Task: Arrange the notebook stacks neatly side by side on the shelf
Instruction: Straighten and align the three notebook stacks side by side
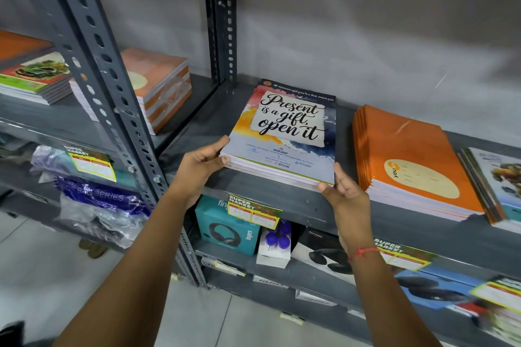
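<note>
A stack of notebooks with a "Present is a gift, open it" cover (284, 132) lies on the grey metal shelf (282, 200), near its front edge. My left hand (201, 162) grips the stack's near left corner. My right hand (345, 191) holds its near right corner. An orange notebook stack (406, 155) lies to the right with a gap between the two. A third stack with a blue illustrated cover (499, 183) lies at the far right, touching the orange one.
A slotted upright post (112, 98) divides this bay from the left one, where more notebook stacks (160, 84) lie. Headphone boxes (225, 225) fill the shelf below. Yellow price tags (253, 210) hang on the shelf fronts. The wall stands close behind.
</note>
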### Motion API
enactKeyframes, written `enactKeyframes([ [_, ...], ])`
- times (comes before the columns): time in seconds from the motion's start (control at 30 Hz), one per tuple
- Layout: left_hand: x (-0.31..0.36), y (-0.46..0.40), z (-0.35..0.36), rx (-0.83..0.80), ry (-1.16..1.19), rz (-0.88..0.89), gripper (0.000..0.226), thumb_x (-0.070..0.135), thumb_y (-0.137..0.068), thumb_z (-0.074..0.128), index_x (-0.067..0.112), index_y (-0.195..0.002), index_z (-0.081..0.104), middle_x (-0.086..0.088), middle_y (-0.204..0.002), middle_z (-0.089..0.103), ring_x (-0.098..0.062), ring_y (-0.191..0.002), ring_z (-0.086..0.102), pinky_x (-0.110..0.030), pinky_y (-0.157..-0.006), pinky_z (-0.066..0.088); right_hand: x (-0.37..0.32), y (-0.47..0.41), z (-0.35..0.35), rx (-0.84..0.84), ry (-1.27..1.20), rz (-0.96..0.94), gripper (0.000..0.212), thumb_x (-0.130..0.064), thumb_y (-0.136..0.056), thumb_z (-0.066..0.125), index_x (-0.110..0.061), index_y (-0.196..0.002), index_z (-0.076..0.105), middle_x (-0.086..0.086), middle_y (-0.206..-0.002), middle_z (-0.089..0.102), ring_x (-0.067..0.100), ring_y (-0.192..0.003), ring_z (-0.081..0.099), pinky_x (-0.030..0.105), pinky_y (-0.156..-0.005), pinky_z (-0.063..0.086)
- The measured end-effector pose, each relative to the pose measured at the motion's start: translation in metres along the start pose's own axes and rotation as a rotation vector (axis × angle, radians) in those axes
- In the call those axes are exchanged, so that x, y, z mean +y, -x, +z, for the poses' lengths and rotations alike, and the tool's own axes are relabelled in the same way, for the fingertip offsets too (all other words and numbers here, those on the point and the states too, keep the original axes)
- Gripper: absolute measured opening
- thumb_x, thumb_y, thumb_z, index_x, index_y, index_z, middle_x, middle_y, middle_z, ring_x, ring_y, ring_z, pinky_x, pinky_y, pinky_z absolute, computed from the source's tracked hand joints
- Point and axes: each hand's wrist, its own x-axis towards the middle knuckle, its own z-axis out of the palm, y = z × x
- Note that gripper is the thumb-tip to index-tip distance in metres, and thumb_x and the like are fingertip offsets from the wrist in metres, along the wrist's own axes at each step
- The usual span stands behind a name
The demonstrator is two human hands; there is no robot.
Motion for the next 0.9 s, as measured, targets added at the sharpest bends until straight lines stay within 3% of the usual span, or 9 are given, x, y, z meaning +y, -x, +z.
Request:
enactKeyframes([
  [0.1,0.000,0.000,0.002,0.049,0.021,-0.017,0.047,-0.008,-0.085,0.054,0.001,-0.131,0.048,-0.009,-0.135,0.052,-0.013,-0.116,0.052,-0.016,-0.099,0.045,0.000,0.000,0.002,0.026,-0.004,-0.011,0.060,0.000,-0.084,0.059,-0.011,-0.139,0.038,-0.014,-0.127,0.045,-0.002,-0.114,0.044,0.014,-0.096,0.037],
  [0.27,0.001,0.001,0.010,0.154,0.047,-0.032,0.043,-0.006,-0.083,0.058,0.001,-0.126,0.054,-0.003,-0.122,0.058,-0.005,-0.095,0.059,0.002,-0.076,0.047,-0.001,0.001,0.005,0.061,-0.012,-0.009,0.059,-0.001,-0.084,0.060,-0.011,-0.138,0.040,-0.004,-0.141,0.046,-0.001,-0.116,0.043,0.016,-0.098,0.034],
  [0.37,0.000,0.001,0.012,0.203,0.042,-0.031,0.041,-0.004,-0.083,0.060,0.003,-0.123,0.057,-0.002,-0.118,0.061,0.006,-0.085,0.057,0.004,-0.069,0.046,-0.001,0.002,0.006,0.070,-0.004,-0.010,0.058,-0.003,-0.084,0.061,-0.013,-0.138,0.041,-0.001,-0.143,0.045,0.000,-0.118,0.043,0.016,-0.099,0.034],
  [0.5,0.001,0.001,0.017,0.269,0.022,-0.033,0.038,-0.002,-0.082,0.062,0.003,-0.120,0.060,0.000,-0.111,0.063,0.009,-0.079,0.057,0.007,-0.062,0.044,-0.002,0.003,0.009,0.109,0.017,-0.013,0.057,-0.005,-0.084,0.062,-0.013,-0.137,0.043,0.000,-0.141,0.048,0.005,-0.119,0.047,0.020,-0.102,0.034],
  [0.63,0.001,0.001,0.017,0.297,0.012,-0.030,0.037,-0.003,-0.082,0.062,0.002,-0.119,0.061,-0.001,-0.108,0.064,0.016,-0.061,0.062,0.005,-0.062,0.046,-0.004,0.004,0.011,0.134,0.016,-0.006,0.055,-0.007,-0.083,0.063,-0.013,-0.135,0.045,0.001,-0.140,0.050,0.004,-0.116,0.048,0.024,-0.106,0.035],
  [0.77,0.001,0.001,0.016,0.286,0.009,-0.033,0.036,-0.003,-0.082,0.062,0.003,-0.118,0.062,-0.001,-0.107,0.065,0.017,-0.059,0.062,0.001,-0.068,0.049,-0.006,0.003,0.012,0.163,0.005,0.003,0.054,-0.005,-0.082,0.064,-0.013,-0.133,0.048,0.001,-0.137,0.053,0.003,-0.113,0.049,0.019,-0.101,0.035],
  [0.9,0.003,0.002,0.016,0.280,-0.004,-0.029,0.036,-0.003,-0.082,0.062,0.004,-0.118,0.062,-0.002,-0.108,0.065,0.011,-0.067,0.063,0.003,-0.063,0.047,-0.008,0.004,0.012,0.182,-0.008,0.016,0.051,-0.005,-0.083,0.064,-0.012,-0.132,0.050,0.001,-0.134,0.056,0.003,-0.109,0.051,0.018,-0.098,0.036],
])
